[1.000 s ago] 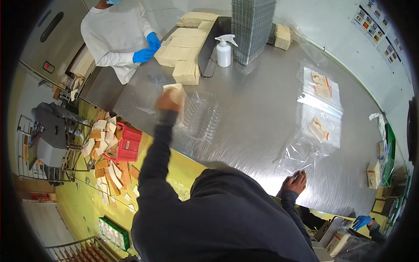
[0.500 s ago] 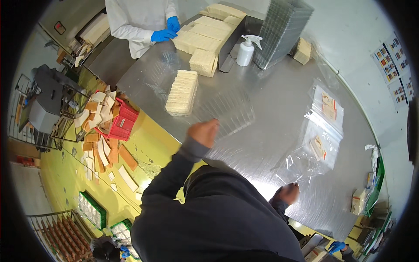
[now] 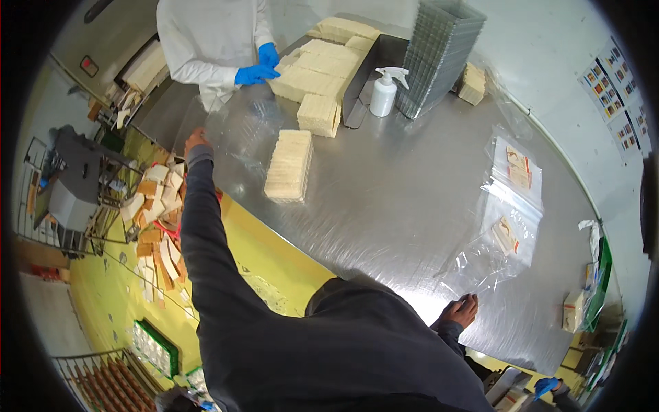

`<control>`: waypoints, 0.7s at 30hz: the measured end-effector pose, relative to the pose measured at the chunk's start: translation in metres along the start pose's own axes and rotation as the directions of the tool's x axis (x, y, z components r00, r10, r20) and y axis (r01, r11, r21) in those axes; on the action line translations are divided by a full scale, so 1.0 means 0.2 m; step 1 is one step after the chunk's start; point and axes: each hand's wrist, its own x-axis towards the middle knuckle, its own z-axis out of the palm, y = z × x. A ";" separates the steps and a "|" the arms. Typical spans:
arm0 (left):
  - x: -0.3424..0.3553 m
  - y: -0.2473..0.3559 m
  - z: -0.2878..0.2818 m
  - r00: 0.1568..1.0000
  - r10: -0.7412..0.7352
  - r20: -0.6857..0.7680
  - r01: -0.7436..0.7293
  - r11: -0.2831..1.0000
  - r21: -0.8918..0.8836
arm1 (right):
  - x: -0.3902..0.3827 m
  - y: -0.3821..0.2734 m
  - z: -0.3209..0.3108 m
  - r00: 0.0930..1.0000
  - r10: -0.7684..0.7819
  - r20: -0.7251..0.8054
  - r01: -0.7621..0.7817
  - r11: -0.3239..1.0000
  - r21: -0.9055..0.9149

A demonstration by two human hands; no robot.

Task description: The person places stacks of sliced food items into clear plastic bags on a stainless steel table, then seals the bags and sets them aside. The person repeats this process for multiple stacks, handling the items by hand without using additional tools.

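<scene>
At the table's left edge my left hand (image 3: 197,141) is closed on a thin clear plastic tray (image 3: 200,118), faint against the metal. Another clear tray (image 3: 252,141) lies just to its right. A block of sliced bread (image 3: 288,165) stands nearby on the metal table (image 3: 384,206), apart from my hand. My right hand (image 3: 462,311) rests at the near right edge of the table, fingers laid down, holding nothing that I can see. Just beyond it spreads a stack of clear printed plastic bags (image 3: 511,206).
Across the table a person in white with blue gloves (image 3: 257,74) touches rows of bread blocks (image 3: 319,65). A white spray bottle (image 3: 383,95) stands by a tall stack of clear trays (image 3: 443,58). Crusts (image 3: 161,233) fill and surround a red crate on the left floor.
My left hand has swung from the near middle of the table to its left edge, carrying the clear tray past the bread block. My right hand has stayed by the near edge.
</scene>
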 end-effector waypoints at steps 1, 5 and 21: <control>0.05 0.03 0.03 0.998 -0.013 0.058 0.011 0.999 0.042 | 0.00 -0.01 -0.01 1.000 0.011 0.009 -0.011 1.000 0.007; 0.07 0.14 0.09 0.989 0.113 -0.092 -0.126 0.980 -0.157 | 0.01 -0.07 -0.06 1.000 -0.017 -0.020 0.018 0.998 0.060; -1.41 0.83 0.16 0.812 0.568 -0.134 -0.575 0.742 -0.344 | 0.02 -0.12 -0.10 0.998 0.028 -0.060 -0.022 0.995 0.098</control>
